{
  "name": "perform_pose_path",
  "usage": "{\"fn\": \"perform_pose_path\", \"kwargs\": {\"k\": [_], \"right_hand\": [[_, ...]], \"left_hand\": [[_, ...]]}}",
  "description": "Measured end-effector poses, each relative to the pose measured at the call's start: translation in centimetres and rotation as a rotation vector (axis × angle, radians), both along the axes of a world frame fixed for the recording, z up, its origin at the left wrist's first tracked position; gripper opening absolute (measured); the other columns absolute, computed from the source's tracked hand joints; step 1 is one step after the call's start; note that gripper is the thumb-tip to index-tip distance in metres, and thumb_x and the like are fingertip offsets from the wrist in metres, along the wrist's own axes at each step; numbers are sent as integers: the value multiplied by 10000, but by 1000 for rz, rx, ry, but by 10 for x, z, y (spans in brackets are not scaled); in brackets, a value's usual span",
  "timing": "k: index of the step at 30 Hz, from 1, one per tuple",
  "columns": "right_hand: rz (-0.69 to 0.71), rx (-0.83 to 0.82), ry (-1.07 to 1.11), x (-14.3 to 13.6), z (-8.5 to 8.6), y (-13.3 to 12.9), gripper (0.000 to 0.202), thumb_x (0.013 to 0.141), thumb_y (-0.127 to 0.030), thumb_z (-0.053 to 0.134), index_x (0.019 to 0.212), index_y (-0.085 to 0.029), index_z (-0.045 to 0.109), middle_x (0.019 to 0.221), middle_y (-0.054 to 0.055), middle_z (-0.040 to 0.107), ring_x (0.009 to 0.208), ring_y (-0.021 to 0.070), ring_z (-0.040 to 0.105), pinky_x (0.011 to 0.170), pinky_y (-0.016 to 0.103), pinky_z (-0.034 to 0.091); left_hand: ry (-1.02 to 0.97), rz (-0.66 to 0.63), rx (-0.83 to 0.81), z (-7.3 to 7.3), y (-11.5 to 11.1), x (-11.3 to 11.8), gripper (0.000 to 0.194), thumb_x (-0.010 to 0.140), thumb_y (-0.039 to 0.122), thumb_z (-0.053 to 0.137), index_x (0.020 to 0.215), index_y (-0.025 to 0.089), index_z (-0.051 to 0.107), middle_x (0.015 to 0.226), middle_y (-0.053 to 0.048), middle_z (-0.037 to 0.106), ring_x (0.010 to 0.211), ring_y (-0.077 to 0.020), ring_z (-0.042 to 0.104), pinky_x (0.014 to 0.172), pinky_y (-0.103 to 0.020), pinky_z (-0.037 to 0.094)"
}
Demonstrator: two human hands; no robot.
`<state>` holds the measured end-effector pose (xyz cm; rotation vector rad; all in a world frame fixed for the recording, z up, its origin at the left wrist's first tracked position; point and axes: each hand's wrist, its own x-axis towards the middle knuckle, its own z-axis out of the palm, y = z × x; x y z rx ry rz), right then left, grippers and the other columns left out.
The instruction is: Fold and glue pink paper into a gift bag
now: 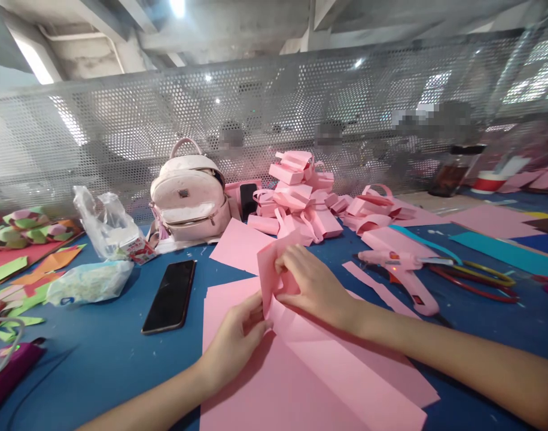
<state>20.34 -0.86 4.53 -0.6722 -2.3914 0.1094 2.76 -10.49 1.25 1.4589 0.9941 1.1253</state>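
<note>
Between my hands a folded strip of pink paper (265, 263) stands up on edge. My left hand (238, 335) pinches its lower left edge between thumb and fingers. With curled fingers, my right hand (310, 284) grips the same paper higher up on the right, partly hiding it. A creased length of the strip runs down toward the lower right. Under both hands lie flat pink paper sheets (247, 395). Just right of my right hand rests a pink hot glue gun (402, 272), with a small orange light on its body.
A pile of folded pink paper baskets (301, 197) sits at the back, beside a pale pink backpack (188, 194). To the left lie a black phone (170, 296), a tissue pack (92, 282) and a plastic bag (106, 221). Scissors (475, 278) lie right. A perforated metal screen (265, 96) stands behind.
</note>
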Motion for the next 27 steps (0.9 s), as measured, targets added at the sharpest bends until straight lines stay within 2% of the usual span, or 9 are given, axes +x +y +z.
{"fn": "perform_pose_path", "kwargs": {"k": [5,9,13,15,17,20,23,25,27], "right_hand": [[31,-136,19,-1,6,-5,334,692,-57,741,879,-203,505,941,21,546,886,211,503,729,319,425],[99,-189,15,-2,10,-10,220,740,-62,767,769,-191,590,899,4,516,887,185,517,750,296,419],[110,-165,3,-2,12,-10,170,765,-90,779,752,-190,642,879,2,517,876,174,522,768,295,415],[87,-141,-27,-1,13,-10,150,775,-111,775,780,-191,649,878,7,521,866,181,524,756,301,418],[75,-71,-57,1,12,-12,144,789,-148,770,865,-198,658,904,21,543,867,197,526,749,317,425],[94,181,-59,3,11,-18,232,858,-224,715,1078,-206,643,1073,73,598,979,239,526,849,372,430],[131,425,-60,4,10,-23,311,935,-223,602,1245,-200,586,1285,108,580,1220,261,454,1033,408,358],[147,470,-95,3,11,-25,316,944,-223,578,1259,-201,582,1354,101,562,1321,248,389,1095,401,310],[149,474,-126,2,11,-25,253,933,-237,591,1183,-208,622,1390,88,554,1359,246,359,1117,403,288]], "left_hand": [[23,9,-26,0,1,0,154,916,285,596,937,159,682,841,-39,649,802,-183,571,736,-248,453],[2,13,-69,0,2,0,252,893,367,636,763,155,594,677,19,527,640,-121,451,610,-217,376],[-19,-33,-69,3,3,-1,285,919,412,615,850,137,630,728,2,550,670,-126,465,619,-226,372],[-68,-73,-59,4,2,0,256,928,388,621,984,141,652,832,-26,603,748,-145,519,692,-245,416],[-141,-123,-66,4,1,0,304,910,343,663,1157,171,622,976,-50,634,836,-160,556,778,-268,448],[-188,-152,-100,-2,0,1,475,855,281,729,1288,205,547,1074,-55,630,856,-154,566,778,-267,465],[-82,-74,-85,-12,0,0,358,834,272,732,1147,169,590,966,-32,617,831,-155,554,747,-266,460],[38,-10,-67,-18,0,-1,217,842,284,707,980,151,606,856,-8,586,777,-148,531,715,-263,447],[131,22,-56,-20,-1,-1,173,853,292,680,900,146,600,796,4,565,728,-140,511,679,-259,431]]}}
